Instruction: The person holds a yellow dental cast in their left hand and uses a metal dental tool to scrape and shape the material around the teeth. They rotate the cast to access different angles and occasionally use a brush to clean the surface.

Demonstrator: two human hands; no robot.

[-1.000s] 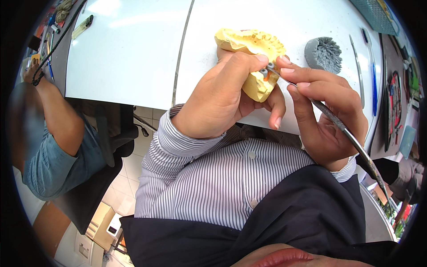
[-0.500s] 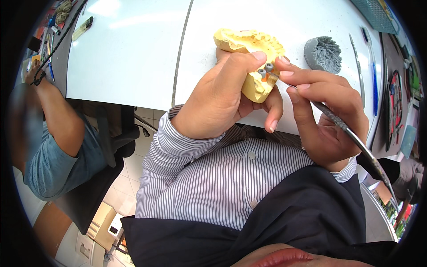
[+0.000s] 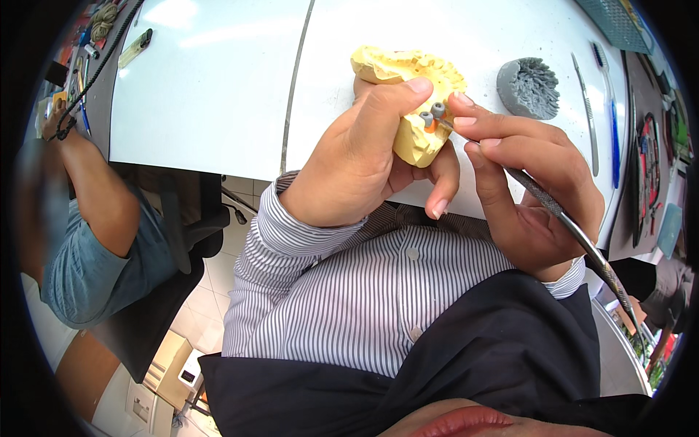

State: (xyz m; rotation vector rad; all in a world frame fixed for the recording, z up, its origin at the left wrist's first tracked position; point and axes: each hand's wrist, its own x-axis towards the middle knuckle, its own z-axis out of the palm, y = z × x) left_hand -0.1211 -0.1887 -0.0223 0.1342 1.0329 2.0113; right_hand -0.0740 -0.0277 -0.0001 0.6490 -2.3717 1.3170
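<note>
My left hand (image 3: pixel 364 149) is wrapped round a yellow dental model (image 3: pixel 419 149), its thumb pressed on the inner side of the arch. Two short grey posts with holes in their tops (image 3: pixel 437 111) stand on the model, with an orange patch at their base. In my right hand (image 3: pixel 542 178) a slim metal dental hand tool (image 3: pixel 575 227) is pinched like a pen. Its thin tip reaches the model close beside the grey posts; whether it touches them I cannot tell. My right fingertips rest near the model's right edge.
On the white table (image 3: pixel 218 95) lie a grey round toothed block (image 3: pixel 528 87), a thin metal instrument (image 3: pixel 587 116) and a blue-handled toothbrush (image 3: pixel 610 116). A lighter-like tube (image 3: pixel 135 48) lies far left. Another person's arm (image 3: pixel 102 189) is at the left, and a teal basket (image 3: pixel 615 25) at the far right.
The tool and my right fingers have shifted slightly to the left, and the tool's rear end has swung a little. My left thumb has moved slightly up and left; the model stays nearly in place.
</note>
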